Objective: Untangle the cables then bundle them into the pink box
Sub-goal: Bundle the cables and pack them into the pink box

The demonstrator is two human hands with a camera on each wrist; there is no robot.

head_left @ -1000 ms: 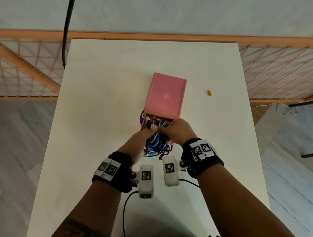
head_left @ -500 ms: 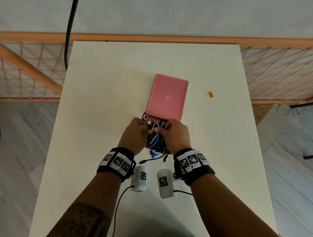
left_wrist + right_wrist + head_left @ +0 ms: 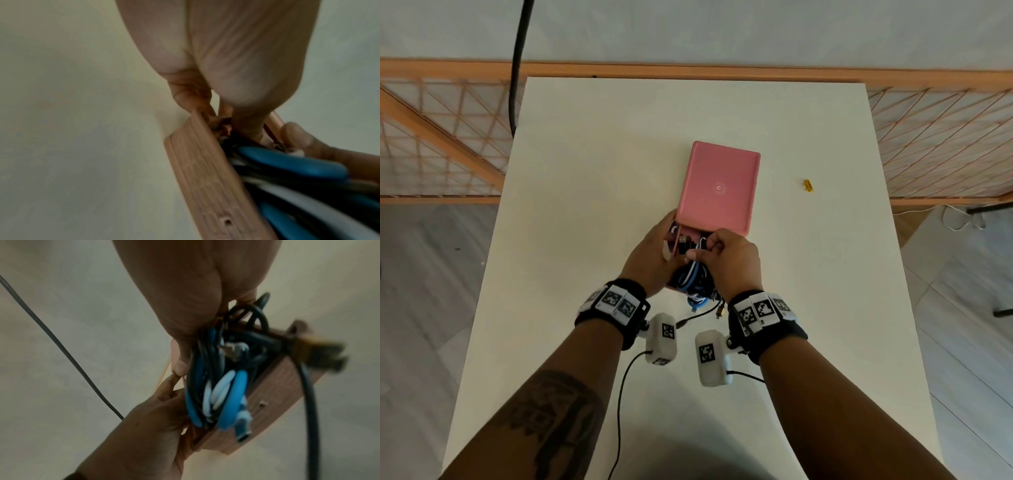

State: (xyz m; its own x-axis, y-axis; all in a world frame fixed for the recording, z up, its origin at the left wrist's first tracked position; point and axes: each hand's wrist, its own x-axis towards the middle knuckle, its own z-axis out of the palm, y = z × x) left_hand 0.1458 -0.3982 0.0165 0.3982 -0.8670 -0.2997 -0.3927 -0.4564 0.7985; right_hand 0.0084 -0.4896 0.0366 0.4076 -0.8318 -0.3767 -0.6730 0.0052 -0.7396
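The pink box [image 3: 674, 286] lies under my hands near the table's middle, and its flat pink lid [image 3: 719, 188] stretches away behind it. A bundle of blue, white and black cables [image 3: 697, 279] fills the box, with plug ends spilling over its near edge. My left hand [image 3: 669, 236] grips the box's left wall [image 3: 205, 170]. My right hand [image 3: 700, 250] curls over the cables [image 3: 216, 386] and pinches strands at the top of the bundle. In the right wrist view a blue plug [image 3: 243, 426] hangs over the box wall [image 3: 267, 402].
A small yellow piece [image 3: 808, 185] lies on the white table [image 3: 585, 205] to the right of the lid. Orange mesh fencing [image 3: 945, 144] flanks the table. A thick black cable [image 3: 517, 68] hangs at the far left. Thin black wires [image 3: 619, 411] trail from my wrist cameras.
Both hands have shifted a little toward the lid. My left hand moved from on top of the bundle to the box's left wall, and my right hand keeps hold of the cables.
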